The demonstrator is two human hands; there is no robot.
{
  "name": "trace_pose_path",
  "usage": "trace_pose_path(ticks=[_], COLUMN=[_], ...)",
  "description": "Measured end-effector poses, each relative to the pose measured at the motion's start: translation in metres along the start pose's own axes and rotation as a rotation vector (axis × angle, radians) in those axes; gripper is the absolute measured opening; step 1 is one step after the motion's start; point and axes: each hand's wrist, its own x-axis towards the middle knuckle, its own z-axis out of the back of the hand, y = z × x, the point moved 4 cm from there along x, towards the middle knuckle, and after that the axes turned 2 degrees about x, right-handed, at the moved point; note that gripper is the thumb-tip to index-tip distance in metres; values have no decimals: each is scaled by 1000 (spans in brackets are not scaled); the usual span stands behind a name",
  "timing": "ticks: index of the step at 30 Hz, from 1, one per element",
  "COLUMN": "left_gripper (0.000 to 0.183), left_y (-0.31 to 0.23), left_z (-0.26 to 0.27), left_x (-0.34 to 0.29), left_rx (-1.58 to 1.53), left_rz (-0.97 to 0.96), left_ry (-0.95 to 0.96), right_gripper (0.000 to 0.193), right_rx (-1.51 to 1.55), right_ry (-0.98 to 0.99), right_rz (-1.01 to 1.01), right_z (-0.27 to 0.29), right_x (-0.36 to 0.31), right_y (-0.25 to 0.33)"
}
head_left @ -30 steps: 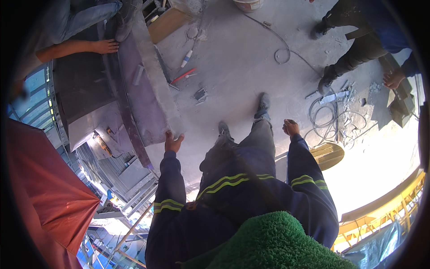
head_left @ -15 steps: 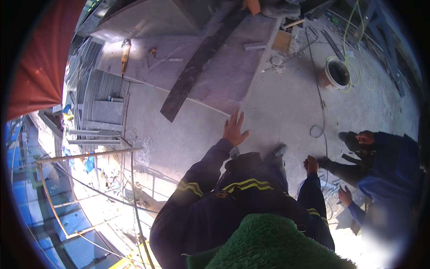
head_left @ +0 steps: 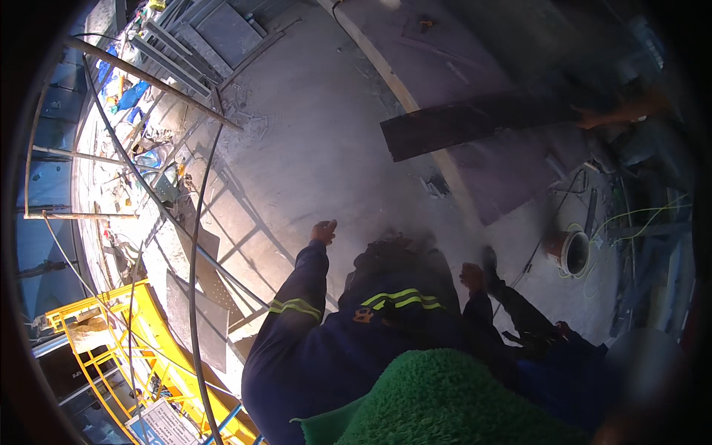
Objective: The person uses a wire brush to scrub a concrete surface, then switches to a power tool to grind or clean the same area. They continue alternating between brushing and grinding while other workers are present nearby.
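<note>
Over the concrete floor (head_left: 311,148), my left hand (head_left: 323,231) hangs in front of my left side, its fingers curled in loosely with nothing in them. My right hand (head_left: 472,277) is low by my right hip, somewhat blurred, with closed fingers and no object showing. Ahead to the right, a long dark board (head_left: 475,126) lies across a purplish sheet panel (head_left: 512,178), and one end sticks out past the panel's edge. Another person's hand (head_left: 623,113) is at the board's far end. Both my hands are apart from the board and the panel.
A bucket (head_left: 575,252) stands at the right near a pale green hose (head_left: 645,219). Close on my right is a co-worker in dark clothing (head_left: 556,371). Poles and a cable (head_left: 194,282) cross the left side, above a yellow metal frame (head_left: 159,337). Metal sections (head_left: 174,55) lie far left.
My view has swung to the left, so board and panel sit further right. My left hand, earlier spread near the panel's corner, has drawn back and curled. The yellow frame has come into view.
</note>
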Motion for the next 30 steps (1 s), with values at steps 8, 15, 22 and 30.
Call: trace_pose_path(ticks=[8, 15, 22, 30], left_gripper=[46, 51, 56, 44], left_y=[63, 8, -64, -184], left_z=[-10, 12, 86, 212], left_x=[14, 66, 143, 236], left_rx=[175, 444, 527, 320], left_rz=[107, -580, -493, -283], left_ry=[70, -44, 83, 241], right_gripper=[44, 47, 25, 34], right_rx=[-446, -663, -571, -329], right_ry=[95, 258, 182, -92], right_rz=[170, 70, 150, 239], right_z=[-112, -186, -243, -331], right_x=[17, 42, 97, 153], right_y=[161, 155, 151, 112])
